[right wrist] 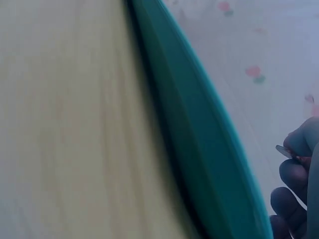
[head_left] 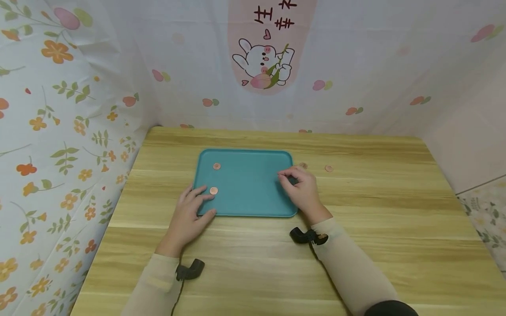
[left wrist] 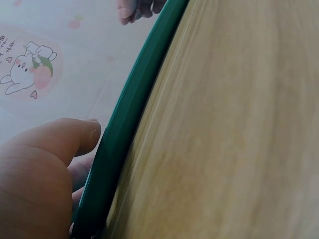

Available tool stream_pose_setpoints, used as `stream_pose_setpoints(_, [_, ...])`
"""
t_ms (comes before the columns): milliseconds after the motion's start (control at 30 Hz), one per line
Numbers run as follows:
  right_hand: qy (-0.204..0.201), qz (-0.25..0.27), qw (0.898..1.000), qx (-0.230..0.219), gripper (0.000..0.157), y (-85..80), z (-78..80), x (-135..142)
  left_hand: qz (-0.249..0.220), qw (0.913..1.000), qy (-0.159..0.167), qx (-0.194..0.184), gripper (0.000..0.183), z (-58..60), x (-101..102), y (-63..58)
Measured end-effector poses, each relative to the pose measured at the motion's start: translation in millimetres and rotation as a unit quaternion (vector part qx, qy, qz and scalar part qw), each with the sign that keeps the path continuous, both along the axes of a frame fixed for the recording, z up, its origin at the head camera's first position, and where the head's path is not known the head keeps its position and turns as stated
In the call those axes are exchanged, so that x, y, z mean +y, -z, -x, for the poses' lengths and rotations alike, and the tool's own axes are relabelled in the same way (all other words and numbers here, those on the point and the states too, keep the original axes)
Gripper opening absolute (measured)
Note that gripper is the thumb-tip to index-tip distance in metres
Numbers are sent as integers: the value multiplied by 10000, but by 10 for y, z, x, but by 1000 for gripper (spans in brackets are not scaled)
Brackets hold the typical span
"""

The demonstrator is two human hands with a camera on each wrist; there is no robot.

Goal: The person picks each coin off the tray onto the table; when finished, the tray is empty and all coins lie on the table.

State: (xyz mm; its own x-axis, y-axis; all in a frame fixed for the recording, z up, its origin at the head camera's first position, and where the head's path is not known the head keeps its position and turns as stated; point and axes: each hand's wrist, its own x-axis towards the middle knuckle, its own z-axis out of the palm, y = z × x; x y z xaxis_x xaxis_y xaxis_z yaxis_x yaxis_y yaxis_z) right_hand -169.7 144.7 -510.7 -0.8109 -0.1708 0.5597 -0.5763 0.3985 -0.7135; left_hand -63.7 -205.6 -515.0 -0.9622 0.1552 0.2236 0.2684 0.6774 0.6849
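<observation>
A shallow teal tray (head_left: 245,184) lies on the wooden table with two copper-coloured coins near its left side. Of these, the far coin (head_left: 216,166) lies by itself, while the near coin (head_left: 214,191) is right at the fingertips of my left hand (head_left: 187,219). That hand rests over the tray's near left corner, fingers spread and thumb along the front edge. Over the tray's right side, my right hand (head_left: 303,189) pinches a thin coin (right wrist: 282,151) between thumb and forefinger, its edge showing in the right wrist view.
Just right of the tray, one coin (head_left: 303,165) lies on the wooden table (head_left: 375,197), and another coin (head_left: 329,168) sits a little farther right. A printed cloth (head_left: 189,57) hangs behind the table, and a floral cloth (head_left: 71,145) hangs along the left.
</observation>
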Motion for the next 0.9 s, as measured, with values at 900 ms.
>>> stream_pose_setpoints(900, [2338, -128, 9603, -1518, 22, 53, 272, 1137, -35, 10000, -18, -68, 39, -5, 13, 5])
